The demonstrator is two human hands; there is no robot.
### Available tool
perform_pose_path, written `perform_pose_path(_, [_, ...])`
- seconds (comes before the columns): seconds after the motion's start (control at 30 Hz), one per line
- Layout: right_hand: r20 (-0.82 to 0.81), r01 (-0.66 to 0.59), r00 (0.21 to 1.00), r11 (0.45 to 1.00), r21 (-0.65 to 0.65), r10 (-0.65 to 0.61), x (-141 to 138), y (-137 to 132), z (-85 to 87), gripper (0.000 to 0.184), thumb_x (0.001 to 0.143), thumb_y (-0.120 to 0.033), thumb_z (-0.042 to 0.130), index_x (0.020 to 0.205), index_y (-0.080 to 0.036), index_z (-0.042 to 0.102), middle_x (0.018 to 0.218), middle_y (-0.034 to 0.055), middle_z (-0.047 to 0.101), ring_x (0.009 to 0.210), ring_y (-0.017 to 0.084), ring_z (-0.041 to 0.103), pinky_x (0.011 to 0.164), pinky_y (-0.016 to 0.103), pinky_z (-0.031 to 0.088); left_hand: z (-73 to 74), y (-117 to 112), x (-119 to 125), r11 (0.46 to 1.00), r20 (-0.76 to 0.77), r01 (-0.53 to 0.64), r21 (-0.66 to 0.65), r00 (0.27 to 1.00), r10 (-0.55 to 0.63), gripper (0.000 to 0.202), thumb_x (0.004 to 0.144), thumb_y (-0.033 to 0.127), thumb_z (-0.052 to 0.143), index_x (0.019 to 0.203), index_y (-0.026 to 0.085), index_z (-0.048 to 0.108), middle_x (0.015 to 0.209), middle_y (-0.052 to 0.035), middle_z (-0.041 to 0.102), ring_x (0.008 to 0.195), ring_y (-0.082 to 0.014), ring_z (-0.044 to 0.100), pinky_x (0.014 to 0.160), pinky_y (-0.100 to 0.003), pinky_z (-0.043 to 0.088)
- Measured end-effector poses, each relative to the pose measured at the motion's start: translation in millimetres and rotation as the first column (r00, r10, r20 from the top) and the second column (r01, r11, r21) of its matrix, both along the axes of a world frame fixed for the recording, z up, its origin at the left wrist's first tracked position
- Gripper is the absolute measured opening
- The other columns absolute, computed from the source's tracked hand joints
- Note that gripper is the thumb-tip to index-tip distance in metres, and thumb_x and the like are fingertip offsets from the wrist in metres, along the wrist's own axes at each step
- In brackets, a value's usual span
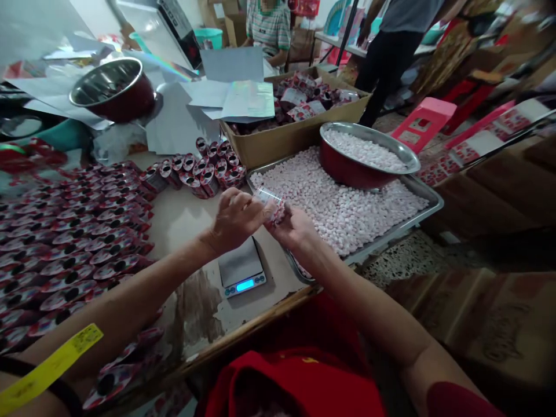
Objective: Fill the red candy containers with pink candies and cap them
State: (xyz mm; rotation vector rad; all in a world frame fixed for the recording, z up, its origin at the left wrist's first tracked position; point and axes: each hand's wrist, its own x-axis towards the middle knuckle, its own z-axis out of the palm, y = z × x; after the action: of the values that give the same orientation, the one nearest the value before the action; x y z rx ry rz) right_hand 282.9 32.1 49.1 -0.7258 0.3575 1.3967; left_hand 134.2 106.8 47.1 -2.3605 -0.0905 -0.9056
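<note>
My left hand (241,217) has its fingers closed around a small clear container (269,196), held tilted over the near left edge of a metal tray (434,204). Cupped at the container's lower end, my right hand (297,229) holds some small whitish candies (276,215); its fingertips are partly hidden. Many more pale candies (330,211) cover the tray. A red bowl (354,169) heaped with the same candies stands in it. Below my hands, a small digital scale (241,263) with a lit blue display lies on the table (278,289).
Rows of printed, open-topped packs (78,237) fill the left side, with another cluster (208,168) behind. A cardboard box (278,142) of packs stands at the back. Another red bowl (115,92) is back left. Cartons (486,313) line the right; two people are beyond the table.
</note>
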Motion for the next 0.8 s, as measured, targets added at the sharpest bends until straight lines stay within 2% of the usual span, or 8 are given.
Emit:
perform_pose_path(0.13, [-0.051,-0.015,0.999,1.0,0.015,0.016,-1,5,-8.8,0.026,0.097,-0.007,0.041,0.091,-0.019,0.064,0.067,0.0011,0.068,0.059,0.015,0.064,0.059,0.025,0.058,7.1,-5,-4,0.998,0.051,-0.021,-0.06,0.998,0.025,0.031,0.101,0.017,0.069,0.13,0.029,0.072,0.091,-0.002,0.072,0.092,-0.0232,0.054,0.095,-0.043,0.039])
perform_pose_path(0.27, [-0.085,0.007,0.996,1.0,0.019,-0.005,-4,9,-10.1,0.028,0.1,-0.011,0.04,0.095,-0.017,0.067,0.074,0.0042,0.072,0.064,0.016,0.067,0.063,0.025,0.06,4.1,-1,-6,0.99,-0.003,0.016,-0.14,1.0,-0.016,0.04,0.101,0.013,0.066,0.136,0.032,0.068,0.091,-0.0006,0.071,0.093,-0.0226,0.054,0.095,-0.042,0.037])
perform_pose_path(0.4, [-0.119,0.007,0.993,1.0,-0.03,-0.01,-7,11,-9.1,0.032,0.098,-0.008,0.037,0.1,-0.015,0.068,0.071,0.0039,0.071,0.061,0.016,0.068,0.062,0.026,0.06,0.1,-2,-13,0.987,0.004,-0.062,-0.149,0.998,0.063,0.037,0.101,0.018,0.068,0.134,0.034,0.069,0.089,-0.001,0.071,0.093,-0.0236,0.056,0.095,-0.043,0.037])
perform_pose_path(0.57, [-0.099,0.012,0.995,1.0,-0.014,-0.013,-9,12,-7.8,0.031,0.098,-0.005,0.039,0.1,-0.012,0.07,0.074,0.0068,0.074,0.065,0.018,0.071,0.064,0.026,0.062,-1.8,-8,-17,0.949,-0.007,-0.154,-0.275,0.987,0.158,0.031,0.098,0.025,0.074,0.128,0.034,0.075,0.091,-0.0039,0.071,0.096,-0.026,0.06,0.095,-0.046,0.04])
perform_pose_path(0.63, [-0.089,0.008,0.996,1.0,0.0,-0.008,-9,10,-7.8,0.031,0.1,-0.007,0.039,0.101,-0.012,0.069,0.075,0.0079,0.075,0.066,0.018,0.072,0.064,0.027,0.063,-6.1,-6,-16,0.88,-0.003,-0.24,-0.409,0.965,0.262,0.032,0.093,0.029,0.078,0.125,0.032,0.078,0.09,-0.0052,0.07,0.096,-0.0273,0.061,0.093,-0.046,0.043])
perform_pose_path(0.67, [-0.083,0.005,0.997,1.0,0.009,-0.004,-9,9,-8.0,0.03,0.101,-0.006,0.039,0.102,-0.013,0.068,0.076,0.0079,0.075,0.067,0.018,0.072,0.065,0.027,0.064,-9.0,-4,-15,0.823,0.007,-0.267,-0.502,0.95,0.313,0.033,0.091,0.031,0.08,0.125,0.031,0.079,0.09,-0.0054,0.07,0.095,-0.0271,0.061,0.092,-0.045,0.045])
perform_pose_path(0.73, [-0.074,-0.018,0.997,1.0,0.012,0.019,-9,5,-8.7,0.028,0.101,-0.005,0.04,0.106,-0.015,0.067,0.079,0.0072,0.076,0.07,0.018,0.073,0.066,0.028,0.065,-15.5,0,-18,0.663,0.046,-0.239,-0.709,0.923,0.381,0.035,0.089,0.033,0.08,0.124,0.028,0.079,0.095,-0.0053,0.071,0.093,-0.0247,0.064,0.089,-0.041,0.05])
perform_pose_path(0.8, [-0.05,-0.059,0.997,0.998,-0.026,0.057,-7,2,-9.4,0.025,0.101,-0.006,0.042,0.107,-0.016,0.065,0.079,0.0067,0.075,0.071,0.017,0.073,0.065,0.026,0.065,-21.6,0,-26,0.47,0.106,-0.102,-0.876,0.913,0.395,0.037,0.087,0.037,0.081,0.123,0.024,0.079,0.103,-0.0057,0.075,0.095,-0.0226,0.067,0.088,-0.037,0.054])
